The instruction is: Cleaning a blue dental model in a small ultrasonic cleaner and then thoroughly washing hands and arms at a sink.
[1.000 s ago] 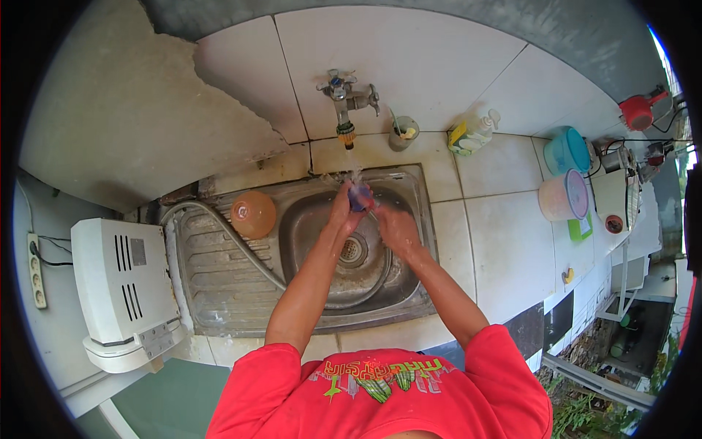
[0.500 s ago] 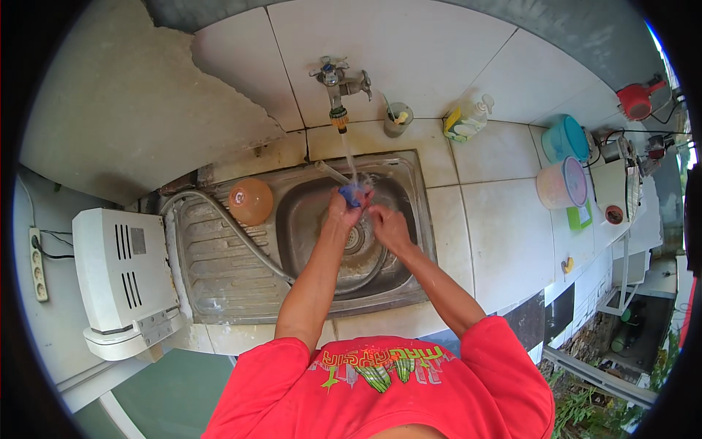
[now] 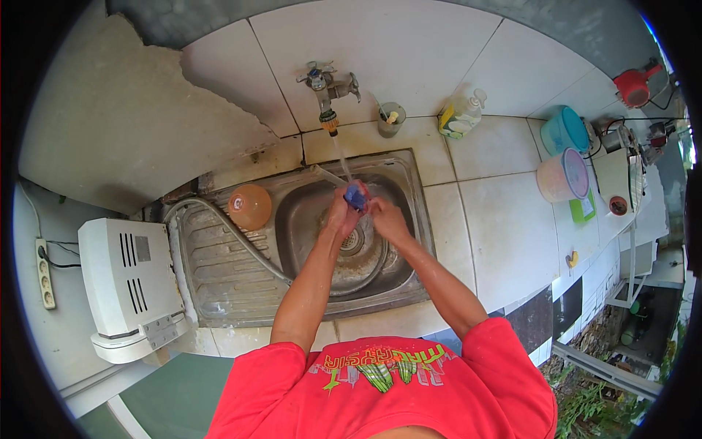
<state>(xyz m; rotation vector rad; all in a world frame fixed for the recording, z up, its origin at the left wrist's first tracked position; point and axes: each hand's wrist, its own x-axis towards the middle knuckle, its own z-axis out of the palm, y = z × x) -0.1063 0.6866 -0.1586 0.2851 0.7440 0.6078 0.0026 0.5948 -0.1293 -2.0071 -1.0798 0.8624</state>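
Over sink (image 3: 294,228) holding hose (image 3: 248,249), hands (image 3: 339,213) on blue item (image 3: 355,195), stick (image 3: 380,107) in cup (image 3: 389,129)

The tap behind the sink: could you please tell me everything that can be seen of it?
The tap is silvery and looks metallic, with one handle at its top and another on its right. Its spout points down, ending in a yellow-brown fitting with a dark tip. It is mounted on the white tiled wall behind the sink. It is on: water falls toward the small blue object in the left hand. No hand touches it.
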